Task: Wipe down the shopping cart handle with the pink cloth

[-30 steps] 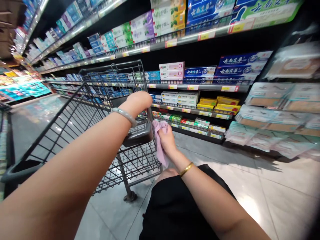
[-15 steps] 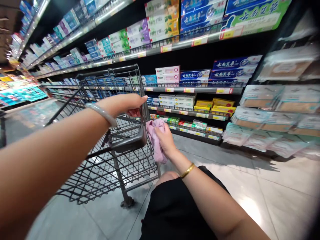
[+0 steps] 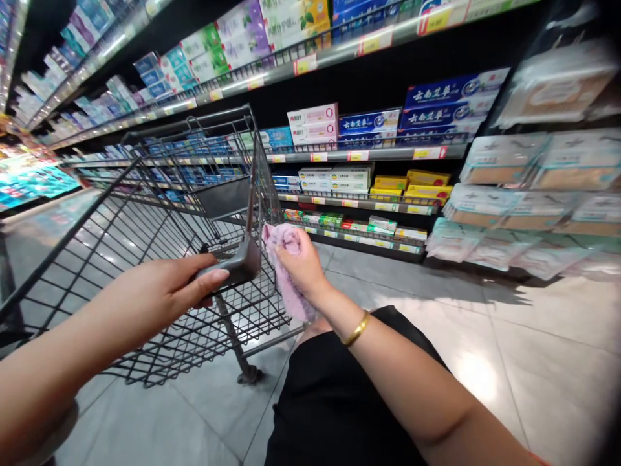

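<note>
A dark grey wire shopping cart (image 3: 208,333) stands at the left. My left hand (image 3: 182,281) is closed around its handle (image 3: 245,262), thumb on top and fingers curled beneath. The handle ends in a grey plastic corner piece just right of my fingers. My right hand (image 3: 305,262) is closed on a crumpled pink-purple cloth (image 3: 288,281), which hangs down beside the cart's near corner. Whether the cloth touches the cart wires I cannot tell. A gold bangle (image 3: 356,328) circles my right wrist.
Shelves with toothpaste boxes (image 3: 310,126) run along the back, price tags on their edges. Packaged goods in clear bags (image 3: 504,165) hang at the right. One cart wheel (image 3: 250,374) rests on the grey tiled floor (image 3: 204,414). My knees in black cloth (image 3: 334,401) are close below.
My left hand has left the cart's upright corner post and moved down and left onto the handle. My right hand keeps the cloth, slightly further left in view. The camera view has shifted.
</note>
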The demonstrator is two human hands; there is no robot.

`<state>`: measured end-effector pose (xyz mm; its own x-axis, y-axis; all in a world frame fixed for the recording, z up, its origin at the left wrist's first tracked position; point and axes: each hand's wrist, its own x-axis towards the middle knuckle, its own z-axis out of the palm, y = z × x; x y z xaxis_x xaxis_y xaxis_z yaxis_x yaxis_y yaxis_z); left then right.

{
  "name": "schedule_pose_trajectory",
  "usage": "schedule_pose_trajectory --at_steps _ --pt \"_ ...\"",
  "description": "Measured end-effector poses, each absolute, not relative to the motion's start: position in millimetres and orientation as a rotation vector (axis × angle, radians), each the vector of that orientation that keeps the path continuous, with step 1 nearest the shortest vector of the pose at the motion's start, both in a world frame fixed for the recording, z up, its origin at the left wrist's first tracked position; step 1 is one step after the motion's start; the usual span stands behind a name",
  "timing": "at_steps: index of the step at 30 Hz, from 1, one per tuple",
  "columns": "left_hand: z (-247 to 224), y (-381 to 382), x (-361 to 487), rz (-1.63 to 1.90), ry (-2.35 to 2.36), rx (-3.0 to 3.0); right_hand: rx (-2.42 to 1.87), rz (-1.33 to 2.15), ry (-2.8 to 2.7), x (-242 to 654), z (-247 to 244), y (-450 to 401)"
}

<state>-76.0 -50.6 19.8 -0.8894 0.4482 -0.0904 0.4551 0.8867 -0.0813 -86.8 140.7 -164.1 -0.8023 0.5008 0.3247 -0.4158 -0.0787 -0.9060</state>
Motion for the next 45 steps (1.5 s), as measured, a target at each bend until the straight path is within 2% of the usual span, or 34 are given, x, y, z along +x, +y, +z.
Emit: schedule_pose_trajectory --at_steps 5,12,17,23,29,35,41,45 --pt "16 -45 -70 -0.375 3.002 0.636 -0.387 1.979 -1.804 -88 -185 140" --pt "6 -42 -57 -0.471 3.120 0.666 -0.153 1.887 -1.608 -72 -160 129" --pt "7 -19 -55 -0.542 3.150 0.621 -0.399 2.049 -1.558 -78 -163 144" --pt "7 16 -52 -0.486 3.186 0.641 -0.120 1.885 -1.366 -70 -137 161" --pt "3 40 -59 -0.358 3.224 0.660 -0.482 1.964 -1.519 -84 -150 186" --pt "4 54 -64 -0.335 3.265 0.679 -0.141 1.752 -1.370 -74 -130 189" --pt "2 68 -67 -0.354 3.300 0.719 -0.483 1.888 -1.473 -87 -147 202" --pt "0 77 -70 -0.337 3.318 0.745 -0.212 1.686 -1.426 -81 -143 203"
